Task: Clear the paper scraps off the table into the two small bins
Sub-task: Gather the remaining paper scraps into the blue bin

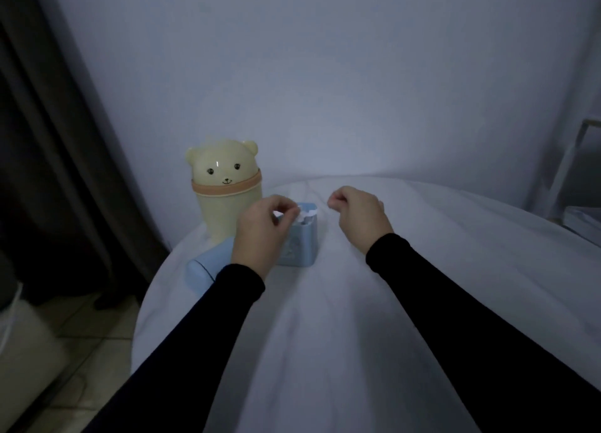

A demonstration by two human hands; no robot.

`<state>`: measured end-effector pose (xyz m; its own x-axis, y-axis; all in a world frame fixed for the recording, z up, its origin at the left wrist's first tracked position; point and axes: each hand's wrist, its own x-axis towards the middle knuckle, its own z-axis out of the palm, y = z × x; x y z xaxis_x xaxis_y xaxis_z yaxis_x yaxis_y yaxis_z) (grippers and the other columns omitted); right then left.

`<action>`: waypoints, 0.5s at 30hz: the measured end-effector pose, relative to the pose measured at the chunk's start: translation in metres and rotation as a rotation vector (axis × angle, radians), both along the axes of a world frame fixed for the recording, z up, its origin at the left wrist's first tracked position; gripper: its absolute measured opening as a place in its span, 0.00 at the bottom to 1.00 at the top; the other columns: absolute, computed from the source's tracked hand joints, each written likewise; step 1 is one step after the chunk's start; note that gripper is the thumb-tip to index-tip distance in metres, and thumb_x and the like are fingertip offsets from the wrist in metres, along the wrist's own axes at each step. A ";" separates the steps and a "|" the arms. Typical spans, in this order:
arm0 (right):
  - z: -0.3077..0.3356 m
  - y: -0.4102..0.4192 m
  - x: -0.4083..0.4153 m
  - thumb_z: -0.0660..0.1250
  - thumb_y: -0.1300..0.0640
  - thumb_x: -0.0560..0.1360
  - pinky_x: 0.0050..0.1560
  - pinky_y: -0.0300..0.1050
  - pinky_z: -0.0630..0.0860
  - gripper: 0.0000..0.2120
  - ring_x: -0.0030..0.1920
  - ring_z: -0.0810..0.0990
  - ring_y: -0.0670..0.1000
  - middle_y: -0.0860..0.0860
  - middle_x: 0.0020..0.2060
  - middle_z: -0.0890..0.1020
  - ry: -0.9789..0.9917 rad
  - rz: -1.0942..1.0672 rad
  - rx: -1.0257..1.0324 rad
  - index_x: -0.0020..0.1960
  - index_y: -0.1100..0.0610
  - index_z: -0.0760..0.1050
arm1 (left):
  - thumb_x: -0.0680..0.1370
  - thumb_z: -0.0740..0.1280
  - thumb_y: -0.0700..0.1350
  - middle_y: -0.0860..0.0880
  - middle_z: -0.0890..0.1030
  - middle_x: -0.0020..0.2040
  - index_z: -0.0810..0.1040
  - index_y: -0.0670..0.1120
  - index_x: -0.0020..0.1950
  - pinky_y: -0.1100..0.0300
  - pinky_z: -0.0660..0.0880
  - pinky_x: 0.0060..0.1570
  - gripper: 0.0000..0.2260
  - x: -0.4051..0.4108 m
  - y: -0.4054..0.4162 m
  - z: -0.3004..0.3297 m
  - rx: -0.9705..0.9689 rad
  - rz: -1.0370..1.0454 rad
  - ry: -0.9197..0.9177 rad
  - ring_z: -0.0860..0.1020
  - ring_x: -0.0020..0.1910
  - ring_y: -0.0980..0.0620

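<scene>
Dim room, white-covered desk [374, 318]. Far left: yellow bear-shaped bin [224, 188], domed lid on, upright. Just near it, pale blue lid [208, 270] lying at desk's left edge. Left hand [263, 227] over small blue bin [300, 240], fingertips pinching white paper scrap [292, 212] at open rim; more white scraps [307, 212] heaped in mouth. Faint emblem on bin front, unreadable. Right hand [357, 218] raised right of blue bin, fingers curled, pinching tiny white bit [331, 207]. Black sleeves on both arms.
</scene>
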<state>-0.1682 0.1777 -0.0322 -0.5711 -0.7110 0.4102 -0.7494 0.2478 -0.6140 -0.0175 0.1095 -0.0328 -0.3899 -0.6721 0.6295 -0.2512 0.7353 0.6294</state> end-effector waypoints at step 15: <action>-0.015 -0.043 0.020 0.68 0.52 0.74 0.57 0.50 0.67 0.04 0.45 0.75 0.48 0.44 0.46 0.84 0.083 0.057 -0.280 0.46 0.49 0.82 | 0.77 0.67 0.45 0.48 0.81 0.49 0.84 0.48 0.52 0.67 0.63 0.42 0.08 0.019 -0.058 -0.006 0.027 0.079 -0.156 0.73 0.43 0.55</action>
